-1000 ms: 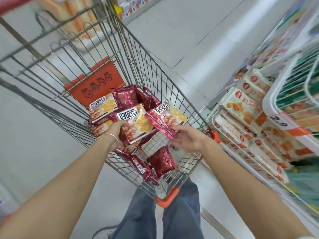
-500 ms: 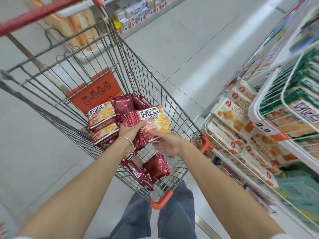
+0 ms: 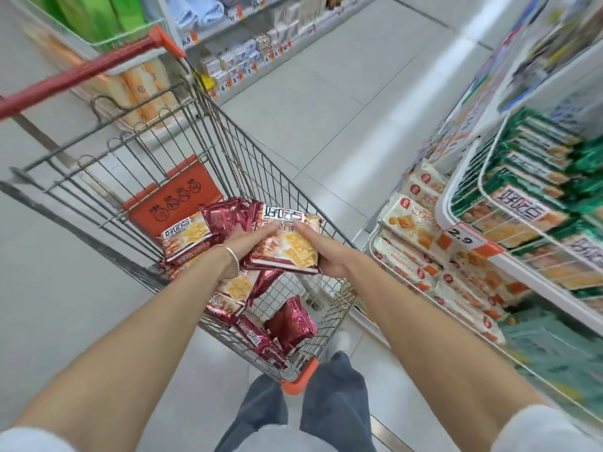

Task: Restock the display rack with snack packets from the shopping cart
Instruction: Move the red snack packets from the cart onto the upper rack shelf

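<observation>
A wire shopping cart [image 3: 228,148] stands in front of me with several red snack packets in it. Both hands hold a small stack of red snack packets [image 3: 287,246] above the cart's middle. My left hand [image 3: 248,238] grips the stack's left side, a bracelet on its wrist. My right hand [image 3: 321,251] clasps the right edge. More red packets [image 3: 186,234] lie near the orange child-seat flap, and others [image 3: 287,327] rest on the cart floor near me. The white wire display rack [image 3: 489,197] stands to the right, filled with green and cream packets.
A price tag reading 2.9 [image 3: 463,236] hangs on the rack's front. Cream cracker packs [image 3: 411,223] fill the rack's lower basket. The cart's red handle [image 3: 81,76] is at far left. Across the grey floor [image 3: 326,109], shelves [image 3: 254,50] hold boxed goods. My legs are below the cart.
My two hands brought their separate packets together into one stack and raised it above the cart. The view tilted up, showing more of the rack and aisle.
</observation>
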Tool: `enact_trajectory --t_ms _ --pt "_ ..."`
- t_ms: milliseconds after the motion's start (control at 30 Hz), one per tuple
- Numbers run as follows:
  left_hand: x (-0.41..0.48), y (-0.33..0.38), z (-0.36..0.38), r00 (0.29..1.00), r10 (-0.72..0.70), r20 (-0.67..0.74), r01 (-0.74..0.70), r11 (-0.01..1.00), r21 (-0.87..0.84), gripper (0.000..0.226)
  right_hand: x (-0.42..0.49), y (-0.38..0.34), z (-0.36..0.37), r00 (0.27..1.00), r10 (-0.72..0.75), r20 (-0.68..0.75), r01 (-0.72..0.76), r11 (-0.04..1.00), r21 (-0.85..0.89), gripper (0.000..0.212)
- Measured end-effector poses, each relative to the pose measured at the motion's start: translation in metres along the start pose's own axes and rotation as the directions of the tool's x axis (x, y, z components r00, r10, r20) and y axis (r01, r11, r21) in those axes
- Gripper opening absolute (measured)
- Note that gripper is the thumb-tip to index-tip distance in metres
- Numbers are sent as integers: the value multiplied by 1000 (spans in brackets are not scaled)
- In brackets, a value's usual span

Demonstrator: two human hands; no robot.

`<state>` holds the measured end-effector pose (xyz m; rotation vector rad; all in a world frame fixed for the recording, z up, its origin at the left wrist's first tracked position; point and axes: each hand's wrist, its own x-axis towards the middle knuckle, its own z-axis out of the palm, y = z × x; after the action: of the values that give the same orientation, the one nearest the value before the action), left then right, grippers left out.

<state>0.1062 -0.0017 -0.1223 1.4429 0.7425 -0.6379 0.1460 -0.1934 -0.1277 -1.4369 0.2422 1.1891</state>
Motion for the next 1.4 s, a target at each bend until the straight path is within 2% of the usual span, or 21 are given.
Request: enact_trajectory --t_ms 100,200,333,433,533,667,733,867,900,967,1000,1067,1100,1167,1200,1267,1367,1400 --pt "11 16 10 997 73 -23 -73 997 12 160 -32 -16 -13 997 -70 -12 71 996 52 35" --pt "-25 53 33 988 157 15 -157 986 63 154 -79 -35 -33 990 -141 -21 142 987 72 31" --pt "-113 104 88 937 322 133 -335 938 86 96 -155 -60 -63 966 -257 -28 258 966 33 22" --pt "-143 133 131 897 419 143 -435 895 102 50 -219 -71 -87 936 -343 -86 345 939 7 19" --pt "-173 157 183 851 508 135 -524 842 131 36 -283 -72 -113 896 -405 -184 415 910 17 22" --pt "-223 183 258 770 593 238 -632 760 151 24 -374 -63 -151 822 -499 -275 514 858 -20 29" --pt "-247 192 297 721 626 296 -682 717 143 23 -417 -53 -169 778 -538 -324 556 830 -42 38" --pt "-291 203 371 624 685 376 -766 630 125 29 -496 -27 -202 673 -614 -412 622 772 -133 43" --pt "-301 206 388 601 689 404 -782 611 122 42 -514 -20 -210 641 -631 -436 644 752 -141 49" --pt "-314 214 423 569 683 458 -805 577 140 100 -549 -6 -224 588 -649 -482 667 727 -165 57" --pt "-315 220 441 551 688 473 -818 557 143 127 -566 0 -230 564 -661 -494 675 714 -185 54" --pt "-322 229 476 510 697 505 -848 505 160 146 -595 10 -246 514 -679 -525 704 683 -195 47" --pt "-338 226 491 485 706 516 -866 470 171 147 -608 14 -256 486 -681 -548 715 670 -199 48" --pt "-359 227 520 420 726 544 -903 390 177 131 -630 21 -273 434 -673 -598 718 660 -222 49" --pt "-366 227 533 399 736 547 -916 344 206 123 -639 23 -283 409 -668 -621 714 659 -238 46" --pt "-371 235 560 385 728 568 -923 307 232 123 -655 26 -300 366 -664 -652 715 649 -259 33" --pt "-368 261 600 299 735 608 -954 251 166 80 -675 20 -332 292 -674 -679 724 619 -303 26" --pt "-368 270 612 267 734 624 -963 221 152 82 -681 17 -343 271 -682 -679 726 608 -320 28"
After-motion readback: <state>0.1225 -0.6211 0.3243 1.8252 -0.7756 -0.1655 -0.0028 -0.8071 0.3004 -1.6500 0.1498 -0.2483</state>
